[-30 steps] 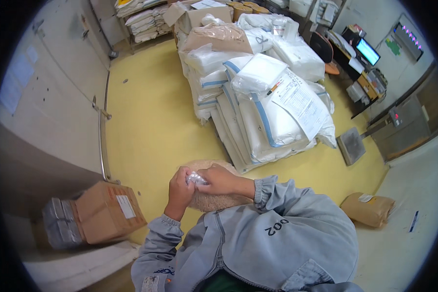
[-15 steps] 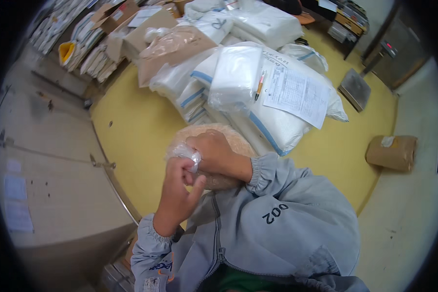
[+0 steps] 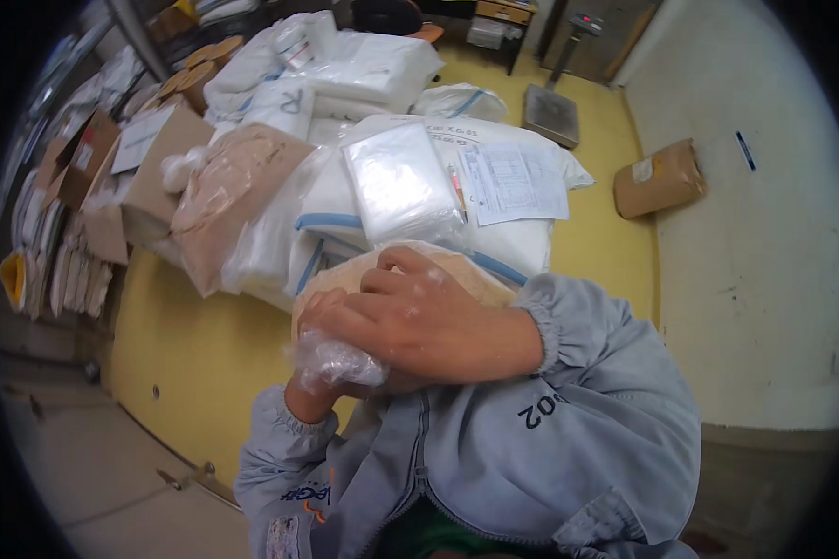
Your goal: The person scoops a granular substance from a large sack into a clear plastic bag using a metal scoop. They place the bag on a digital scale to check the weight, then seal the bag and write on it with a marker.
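Note:
A clear plastic bag [image 3: 340, 361] full of something tan, possibly powder or granules, stands upright against my front. Its gathered, crumpled neck sticks out toward me between my hands. My right hand [image 3: 424, 321] is closed, its fingers curled over the top of the bag at the neck. Beneath it my left hand [image 3: 309, 399] reaches up around the same neck, mostly hidden by the right hand and the bunched plastic. The tan bulk [image 3: 447, 261] of the bag shows beyond my knuckles.
White sacks [image 3: 522, 238] lie stacked ahead, bearing a packet of clear plastic bags [image 3: 401, 182], a pen [image 3: 456, 186] and a printed sheet [image 3: 513, 182]. Another tan-filled bag [image 3: 233, 182] and cardboard boxes [image 3: 130, 168] stand left. A platform scale [image 3: 550, 114] and brown package [image 3: 660, 179] are right.
The view has swung, so the room appears shifted left. My right hand has come over the left at the bag's neck, and the left hand's fingers, visible before, are now mostly covered.

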Motion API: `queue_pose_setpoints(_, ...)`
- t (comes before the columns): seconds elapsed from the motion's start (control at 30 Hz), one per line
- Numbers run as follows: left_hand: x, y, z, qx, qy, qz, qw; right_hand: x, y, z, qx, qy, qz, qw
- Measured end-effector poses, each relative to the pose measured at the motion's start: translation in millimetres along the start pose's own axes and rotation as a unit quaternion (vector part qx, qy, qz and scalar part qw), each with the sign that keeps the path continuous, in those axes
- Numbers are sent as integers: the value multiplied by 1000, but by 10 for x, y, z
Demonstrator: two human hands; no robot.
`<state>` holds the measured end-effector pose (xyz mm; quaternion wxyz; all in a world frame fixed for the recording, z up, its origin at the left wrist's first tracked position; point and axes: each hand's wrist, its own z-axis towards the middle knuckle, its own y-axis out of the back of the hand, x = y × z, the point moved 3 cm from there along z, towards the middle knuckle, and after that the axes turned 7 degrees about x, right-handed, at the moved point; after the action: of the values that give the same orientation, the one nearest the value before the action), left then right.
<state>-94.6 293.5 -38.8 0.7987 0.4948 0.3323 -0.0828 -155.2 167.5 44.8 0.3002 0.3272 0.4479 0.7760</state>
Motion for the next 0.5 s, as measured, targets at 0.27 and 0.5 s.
queue_pose_setpoints(0.27,736,243,67,-119,60,50,990,-1479,321,-564,-113,-399,96,905)
queue_pose_setpoints(0.5,807,540,832,-143,177,-95,969,-3116,-1193,-1288,60,-571,92,813)
